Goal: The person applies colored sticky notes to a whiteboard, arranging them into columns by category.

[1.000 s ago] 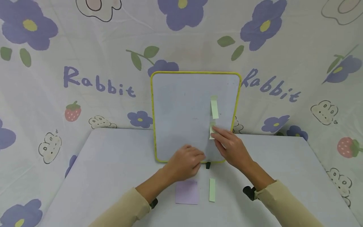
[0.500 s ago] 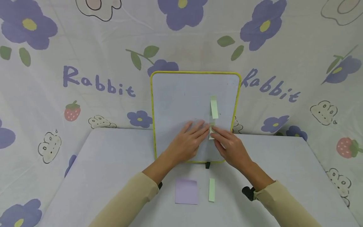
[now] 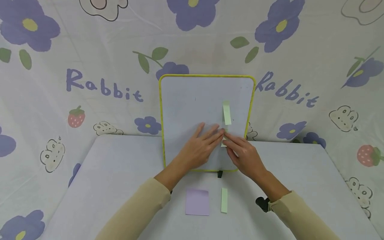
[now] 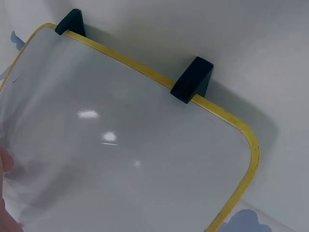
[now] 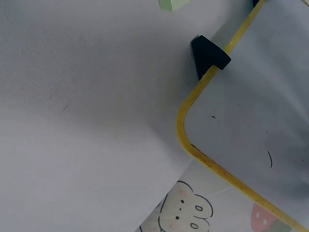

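A whiteboard point(image 3: 186, 100) with a yellow frame stands upright at the back of the table. My left hand point(image 3: 197, 149) lies over its lower middle, fingers straight and spread, fingertips reaching the lower pale green sticky strip point(image 3: 223, 145). From the other side my right hand point(image 3: 247, 156) touches this strip with extended fingers, covering much of it. Above hangs a second green strip point(image 3: 226, 115), stuck at its top. In the left wrist view, part of the left hand point(image 4: 7, 212) shows at the left edge. The right wrist view shows no hand.
On the white table point(image 3: 126, 173), a purple sticky pad point(image 3: 197, 202) and another green strip point(image 3: 224, 200) lie before the board. Black feet point(image 4: 194, 79) grip the board's lower edge. A patterned cloth point(image 3: 108, 60) hangs behind.
My left hand has risen from the board's bottom edge to the lower green strip, its fingers going from curled to spread. The right hand has stayed at that strip.
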Motion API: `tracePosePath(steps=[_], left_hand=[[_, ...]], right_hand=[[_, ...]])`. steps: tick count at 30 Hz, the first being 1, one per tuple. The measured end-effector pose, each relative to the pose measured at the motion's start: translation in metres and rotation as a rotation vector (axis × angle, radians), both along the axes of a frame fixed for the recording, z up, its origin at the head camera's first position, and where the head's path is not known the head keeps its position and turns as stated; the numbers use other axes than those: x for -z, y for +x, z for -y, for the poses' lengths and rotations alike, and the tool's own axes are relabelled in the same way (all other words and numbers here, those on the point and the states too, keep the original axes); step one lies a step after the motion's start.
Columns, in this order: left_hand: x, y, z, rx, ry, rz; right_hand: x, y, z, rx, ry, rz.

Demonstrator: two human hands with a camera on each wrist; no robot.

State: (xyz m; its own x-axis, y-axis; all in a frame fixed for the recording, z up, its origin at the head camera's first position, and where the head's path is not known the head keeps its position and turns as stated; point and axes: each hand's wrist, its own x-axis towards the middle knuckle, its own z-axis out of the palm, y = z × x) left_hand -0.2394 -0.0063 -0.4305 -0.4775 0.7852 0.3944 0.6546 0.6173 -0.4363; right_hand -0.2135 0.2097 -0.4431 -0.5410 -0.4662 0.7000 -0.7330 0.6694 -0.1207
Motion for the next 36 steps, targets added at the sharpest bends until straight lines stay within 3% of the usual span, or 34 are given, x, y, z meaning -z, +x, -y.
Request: tracePosePath(steps=[7,10,18,23,36], left_hand=[[0.002,0.0,-0.002,-0.045,-0.034,-0.049],[0.002,0.002,-0.003,-0.054,-0.036,-0.048],[0.004,0.003,-0.003,-0.082,-0.06,-0.028],[0.005,0.004,-0.003,-0.084,-0.062,-0.024],[0.007,0.01,-0.006,-0.115,-0.083,0.003]], right_hand=[[0.0,-0.001,-0.001,0.001,0.011,-0.011],[0.0,-0.001,-0.002,0.016,0.04,-0.055],[0.003,-0.006,-0.011,0.111,0.247,-0.171],[0.006,-0.007,-0.016,0.125,0.314,-0.17],[0.012,-0.005,-0.016,0.082,0.354,-0.163]])
